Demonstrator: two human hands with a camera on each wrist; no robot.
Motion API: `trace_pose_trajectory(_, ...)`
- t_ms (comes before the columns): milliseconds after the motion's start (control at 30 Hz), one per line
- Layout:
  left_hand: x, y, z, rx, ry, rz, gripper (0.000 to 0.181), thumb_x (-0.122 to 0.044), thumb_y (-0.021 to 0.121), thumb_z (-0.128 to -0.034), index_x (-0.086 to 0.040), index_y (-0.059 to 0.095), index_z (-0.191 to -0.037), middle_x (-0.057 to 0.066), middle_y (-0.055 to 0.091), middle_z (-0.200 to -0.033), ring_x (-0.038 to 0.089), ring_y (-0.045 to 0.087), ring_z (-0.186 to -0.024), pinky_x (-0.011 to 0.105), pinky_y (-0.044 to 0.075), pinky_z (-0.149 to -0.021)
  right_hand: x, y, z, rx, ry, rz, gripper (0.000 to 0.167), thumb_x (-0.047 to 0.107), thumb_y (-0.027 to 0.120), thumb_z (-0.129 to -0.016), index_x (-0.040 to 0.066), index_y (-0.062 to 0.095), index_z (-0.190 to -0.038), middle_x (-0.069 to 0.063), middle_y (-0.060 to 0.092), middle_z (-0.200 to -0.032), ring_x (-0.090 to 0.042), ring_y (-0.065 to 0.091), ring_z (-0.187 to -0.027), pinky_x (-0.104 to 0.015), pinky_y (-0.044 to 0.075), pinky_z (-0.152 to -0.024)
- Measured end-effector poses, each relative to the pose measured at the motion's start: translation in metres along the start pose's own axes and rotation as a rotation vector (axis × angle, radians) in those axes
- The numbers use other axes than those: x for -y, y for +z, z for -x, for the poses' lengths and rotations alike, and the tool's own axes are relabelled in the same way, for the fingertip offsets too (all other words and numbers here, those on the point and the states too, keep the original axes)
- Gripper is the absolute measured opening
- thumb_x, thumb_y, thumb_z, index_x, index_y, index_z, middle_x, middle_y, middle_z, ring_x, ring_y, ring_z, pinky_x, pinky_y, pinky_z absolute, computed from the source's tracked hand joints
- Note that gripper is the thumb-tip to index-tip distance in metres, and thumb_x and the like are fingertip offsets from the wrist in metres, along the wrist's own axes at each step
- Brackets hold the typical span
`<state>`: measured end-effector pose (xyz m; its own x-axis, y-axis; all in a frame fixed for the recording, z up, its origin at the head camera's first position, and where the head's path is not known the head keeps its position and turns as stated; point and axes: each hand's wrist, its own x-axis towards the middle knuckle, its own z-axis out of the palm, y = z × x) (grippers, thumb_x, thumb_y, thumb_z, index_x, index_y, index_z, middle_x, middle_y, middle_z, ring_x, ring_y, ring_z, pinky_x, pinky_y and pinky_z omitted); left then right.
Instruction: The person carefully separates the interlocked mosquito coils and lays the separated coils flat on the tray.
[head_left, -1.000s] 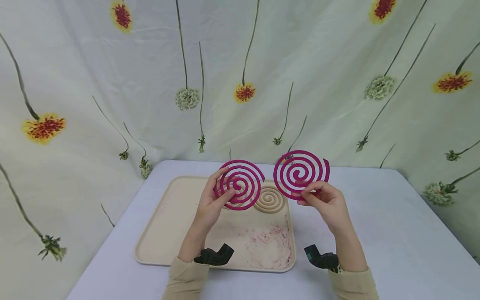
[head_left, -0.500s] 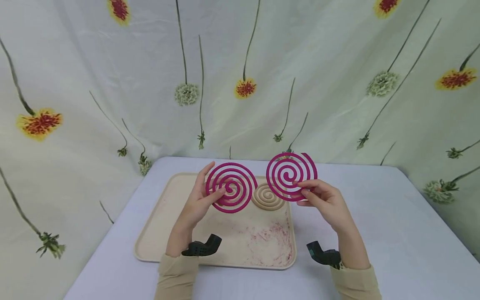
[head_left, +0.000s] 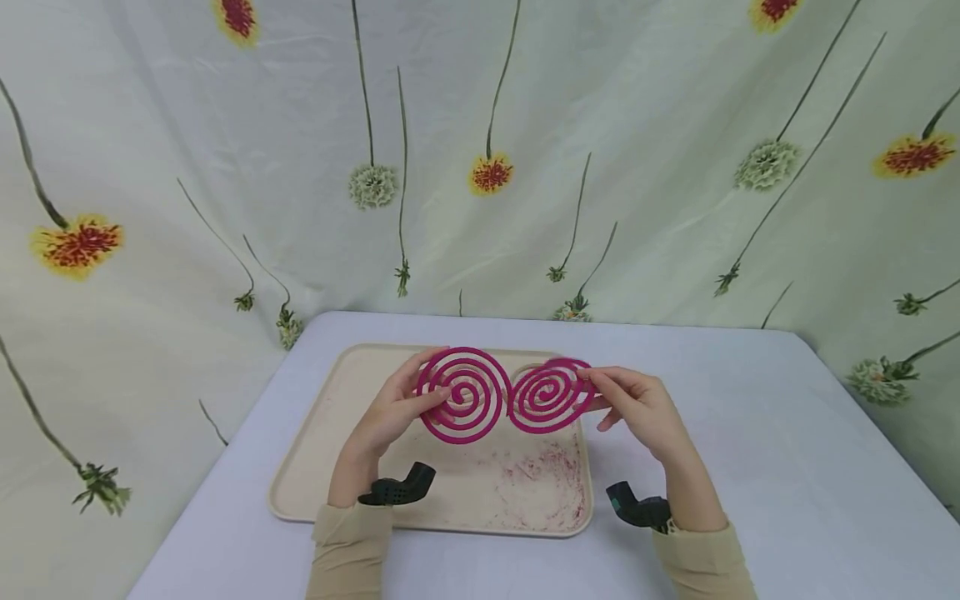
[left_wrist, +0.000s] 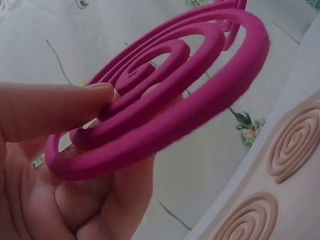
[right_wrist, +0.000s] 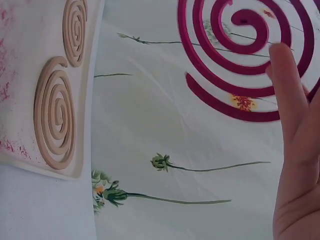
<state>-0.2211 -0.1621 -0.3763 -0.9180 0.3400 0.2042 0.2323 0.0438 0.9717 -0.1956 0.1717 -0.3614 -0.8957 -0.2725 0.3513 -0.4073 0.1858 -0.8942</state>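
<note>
Thumb and fingers of my left hand point(head_left: 386, 421) pinch a magenta mosquito coil point(left_wrist: 200, 115) by its left part, with the spiral facing me in the head view. To its right, my right hand point(head_left: 637, 408) pinches a second magenta mosquito coil point(right_wrist: 250, 117) at its right edge. That one is tilted back. Both are held above the beige tray point(head_left: 337, 450). Their near edges meet in the head view; whether they touch I cannot tell. Two tan mosquito coils lie on the tray, mostly hidden in the head view; the right wrist view shows the nearer tan coil point(right_wrist: 60, 117) fully.
Reddish smears point(head_left: 551, 483) mark the tray's front right part. The tray lies on a white-covered table point(head_left: 750, 450). Behind the table hangs a flower-print cloth point(head_left: 645, 125). A black wrist camera point(head_left: 401, 487) sits on each forearm.
The right hand's coil has come down and to the left, from upright to tilted, closing in on the other. My left hand shifted left, then its coil sank a little.
</note>
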Motion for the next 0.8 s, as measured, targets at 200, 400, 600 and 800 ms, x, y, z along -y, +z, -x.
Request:
trace_pose_trajectory(200, 0.005, -0.008, 0.002, -0.002, -0.041, 0.004, 0.057, -0.009, 0.062, -0.0901, -0.011, 0.034, -0.139, 0.023, 0.058, -0.116, 0.028, 0.064, -0.094, 0.036, 0.055, -0.078, -0.005, 0.005, -0.002, 0.189, 0.012, -0.001, 0.026, 0.005, 0.055, -0.094, -0.005, 0.06, -0.118, -0.019, 0.068, -0.101, -0.019, 0.068, -0.083, -0.031, 0.054, -0.052)
trace_pose_trajectory(400, 0.009, -0.015, 0.004, -0.019, -0.029, 0.026, 0.049, -0.007, 0.061, -0.0901, -0.006, 0.034, -0.131, 0.025, 0.061, -0.11, 0.029, 0.066, -0.088, 0.036, 0.056, -0.076, -0.012, 0.01, -0.004, 0.16, 0.034, 0.058, 0.019, 0.009, 0.064, -0.089, 0.0, 0.068, -0.105, -0.009, 0.066, -0.079, -0.018, 0.06, -0.063, -0.027, 0.052, -0.054)
trace_pose_trajectory(600, 0.013, -0.021, 0.006, -0.021, -0.058, 0.012, 0.049, -0.009, 0.063, -0.0894, -0.01, 0.039, -0.132, 0.024, 0.06, -0.11, 0.031, 0.066, -0.09, 0.039, 0.056, -0.075, -0.021, 0.009, -0.005, 0.212, 0.014, 0.152, 0.017, 0.012, 0.066, -0.088, 0.005, 0.073, -0.101, -0.005, 0.06, -0.088, -0.017, 0.053, -0.071, -0.031, 0.051, -0.057)
trace_pose_trajectory(800, 0.025, -0.029, 0.008, 0.051, -0.102, -0.019, 0.05, -0.009, 0.063, -0.0888, -0.012, 0.043, -0.135, 0.024, 0.061, -0.109, 0.027, 0.067, -0.086, 0.04, 0.056, -0.073, -0.033, 0.011, -0.007, 0.274, 0.079, 0.126, 0.027, 0.014, 0.065, -0.089, -0.001, 0.065, -0.112, -0.007, 0.066, -0.085, -0.016, 0.057, -0.065, -0.034, 0.054, -0.059)
